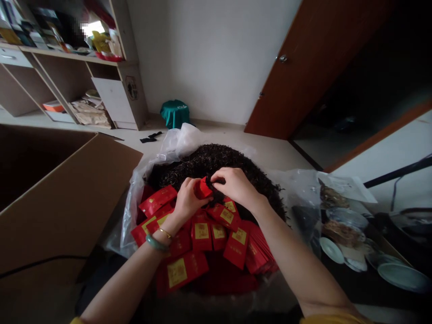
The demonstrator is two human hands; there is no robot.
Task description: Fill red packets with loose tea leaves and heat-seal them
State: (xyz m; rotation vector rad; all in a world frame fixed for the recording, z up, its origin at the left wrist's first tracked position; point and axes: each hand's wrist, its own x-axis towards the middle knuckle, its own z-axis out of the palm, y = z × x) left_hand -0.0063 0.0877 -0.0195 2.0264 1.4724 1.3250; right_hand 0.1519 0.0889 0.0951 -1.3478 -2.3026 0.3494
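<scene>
Both hands worked one red packet (204, 188): left hand (186, 198) pinched it shut-fingered, right hand (236, 184) pinched loose tea (236, 166); light, crinkly, gripped near its mouth.

Open above the dark heap of loose tea leaves (216, 162) in the clear plastic bag (135, 198); hemmed left by the tall brown cardboard box wall (67, 198), right by white saucers and bowls (340, 243), near side crowded with glossy red packets (202, 236)
</scene>
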